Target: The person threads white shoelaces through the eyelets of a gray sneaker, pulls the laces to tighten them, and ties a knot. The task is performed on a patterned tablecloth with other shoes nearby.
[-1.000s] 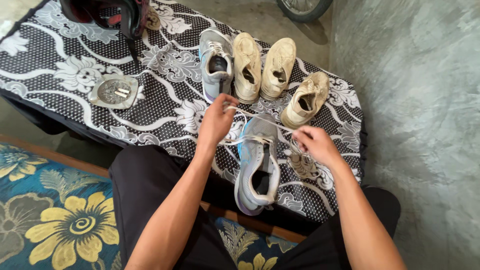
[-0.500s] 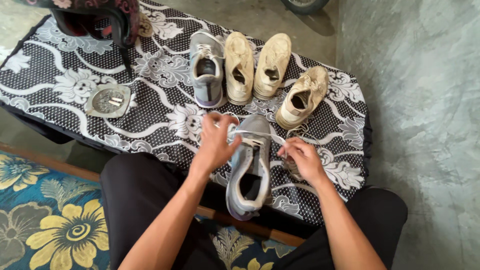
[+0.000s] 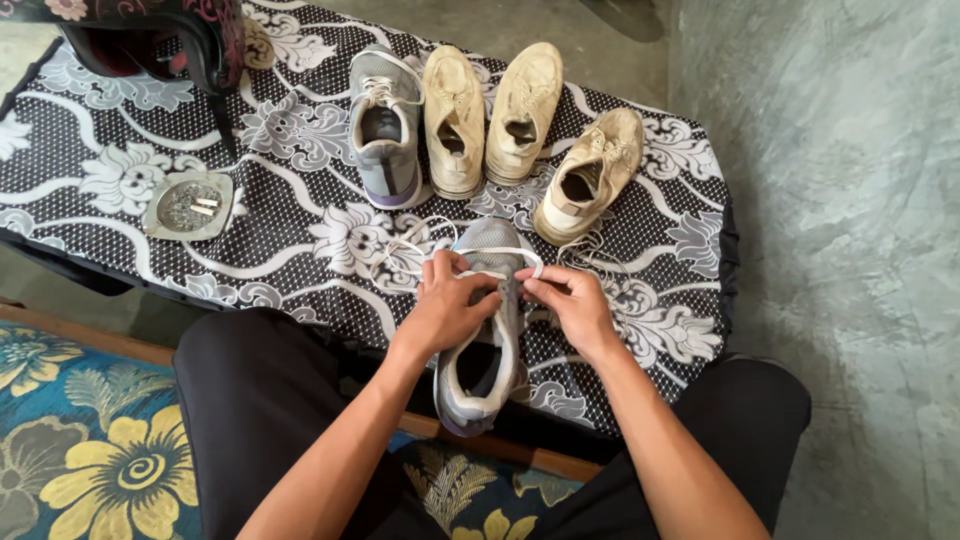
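A grey sneaker (image 3: 482, 375) lies toe-away on the patterned table cover (image 3: 300, 190) at its near edge. My left hand (image 3: 449, 307) rests over the shoe's left side and pinches its white lace (image 3: 520, 256). My right hand (image 3: 565, 303) pinches the same lace from the right side, close to the left hand. Loose lace loops (image 3: 405, 250) trail on the cloth to the left of the toe.
A matching grey sneaker (image 3: 384, 128), two cream shoes (image 3: 452, 117) (image 3: 522, 108) and a third, angled cream shoe (image 3: 588, 176) stand at the back. A metal ashtray (image 3: 187, 205) and a dark helmet (image 3: 160, 35) sit left. A grey wall (image 3: 830, 200) rises at right.
Both hands came together over the sneaker's laces from wide apart. The lace that was stretched out between them is now slack and short. The camera view shifted slightly.
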